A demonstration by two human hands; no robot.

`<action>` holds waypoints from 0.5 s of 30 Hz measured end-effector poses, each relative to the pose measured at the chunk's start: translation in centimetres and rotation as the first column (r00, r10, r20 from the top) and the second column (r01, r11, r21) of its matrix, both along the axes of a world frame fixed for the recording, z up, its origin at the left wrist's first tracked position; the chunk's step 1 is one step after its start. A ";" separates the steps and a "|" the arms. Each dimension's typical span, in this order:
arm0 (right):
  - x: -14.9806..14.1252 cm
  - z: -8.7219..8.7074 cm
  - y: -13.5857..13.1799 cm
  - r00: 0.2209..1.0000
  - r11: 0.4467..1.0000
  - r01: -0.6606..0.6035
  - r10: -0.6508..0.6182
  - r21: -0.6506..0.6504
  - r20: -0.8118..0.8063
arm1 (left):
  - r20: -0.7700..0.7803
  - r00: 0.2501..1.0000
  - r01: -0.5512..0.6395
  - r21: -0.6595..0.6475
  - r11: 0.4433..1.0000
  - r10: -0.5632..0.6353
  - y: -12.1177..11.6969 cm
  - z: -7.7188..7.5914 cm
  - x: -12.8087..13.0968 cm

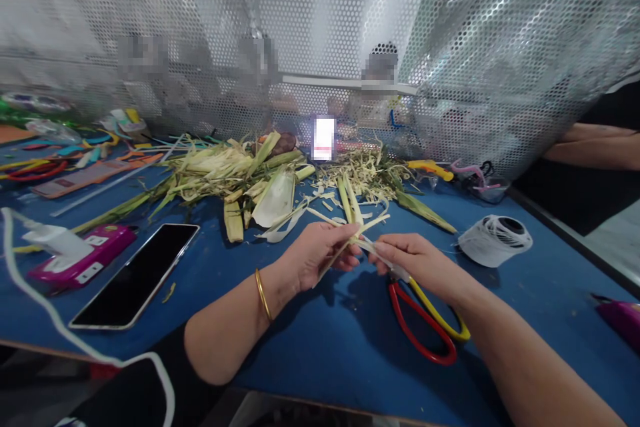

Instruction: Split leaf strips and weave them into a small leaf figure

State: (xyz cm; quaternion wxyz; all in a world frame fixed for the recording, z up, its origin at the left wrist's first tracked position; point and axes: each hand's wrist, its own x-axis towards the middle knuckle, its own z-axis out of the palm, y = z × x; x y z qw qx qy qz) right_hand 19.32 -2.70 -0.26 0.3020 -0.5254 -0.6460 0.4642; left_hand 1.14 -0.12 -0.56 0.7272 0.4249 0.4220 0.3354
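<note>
Spreading across the blue desk (pixel 300 360) lies a loose heap of fibrous, ridged husks (pixel 210 167), green fading to straw yellow. One broad, pale husk piece (pixel 275 197) at its near edge is smooth and spoon-shaped; to its right sits a tangle of curled shreds (pixel 383 177). A slick silver curtain (pixel 320 13), punched with round holes, hangs behind.

At the desk's middle, just in front of the shreds, narrow pale husk strips (pixel 374 223) cross in the left hand (pixel 323 250), pinched between thumb and curled fingers. The right hand (pixel 417 257), close beside it, has its thumb and fingers pressed together on a thin whitish band (pixel 369 246); whether that is husk or something else cannot be told.

Scissors (pixel 443 357) with smooth looped handles, red and yellow, show under the right hand, their blades hidden or unclear. Farther right stands a squat, loosely wound spool of white cord (pixel 493 250).
</note>
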 end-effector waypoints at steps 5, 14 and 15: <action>-0.8 -1.3 0.3 0.925 0.966 0.207 -0.246 -0.157 -0.290 | -0.019 0.999 0.048 0.010 0.999 -0.048 -0.4 -0.5 0.2; -1.6 -2.3 0.1 0.803 0.895 0.439 -0.433 -0.084 -0.411 | -0.106 0.984 0.145 0.016 0.989 -0.142 -0.9 -0.2 0.5; -1.6 -2.3 0.1 0.793 0.884 0.461 -0.448 -0.074 -0.412 | -0.108 0.984 0.145 0.011 0.989 -0.143 -0.9 -0.2 0.5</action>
